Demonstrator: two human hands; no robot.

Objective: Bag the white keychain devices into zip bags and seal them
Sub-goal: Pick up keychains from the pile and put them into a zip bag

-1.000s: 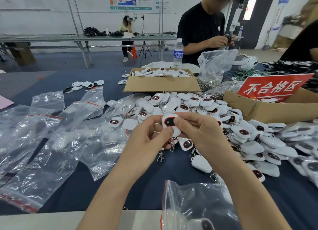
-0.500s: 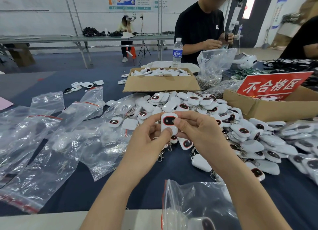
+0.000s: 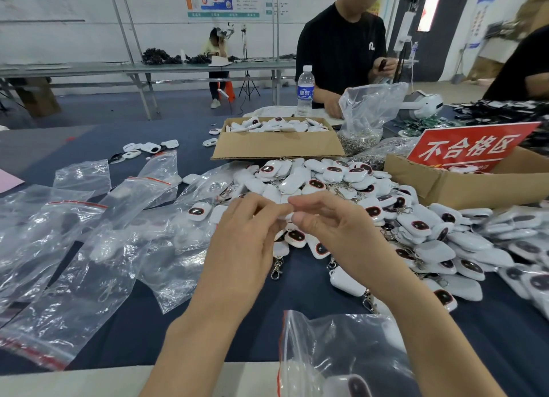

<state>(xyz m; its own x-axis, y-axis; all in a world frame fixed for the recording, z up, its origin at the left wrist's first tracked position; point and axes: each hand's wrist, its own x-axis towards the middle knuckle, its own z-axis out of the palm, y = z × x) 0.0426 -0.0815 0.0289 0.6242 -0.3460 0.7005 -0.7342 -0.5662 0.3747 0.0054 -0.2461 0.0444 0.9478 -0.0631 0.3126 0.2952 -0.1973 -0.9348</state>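
Nearest, at the bottom edge: one clear zip bag [image 3: 341,352] with a red seal strip, lying on the counter [image 3: 208,337]; a white device shows inside its lower end.

Next, above the counter: left hand [image 3: 246,242] and right hand [image 3: 335,230], fingers curled, fingertips meeting. Between them both pinch a white keychain device [image 3: 285,216], blurred and mostly hidden by the fingers. A metal clasp [image 3: 276,270] hangs just below the left hand.

To the left: a spread of zip bags [image 3: 74,248], overlapping and crumpled, red strips at their mouths; some hold a pale shape.

Centre to right: a pile of devices [image 3: 416,227], white shells with dark, red-rimmed oval faces and key rings, heaped across the counter to the right edge.

Behind the pile: an open cardboard box [image 3: 276,148] filled with more devices; a few loose shells [image 3: 148,150] lie to its left.

Right of it: a second box [image 3: 475,188] carrying a red sign [image 3: 472,148] with white characters.

Further back: a water bottle [image 3: 305,90], upright, and a clear sack of metal rings [image 3: 365,114].

Beyond the counter: a person in a black shirt [image 3: 341,46], standing.

Farthest: a long table [image 3: 148,68] by the wall, a seated person [image 3: 217,49] behind it.
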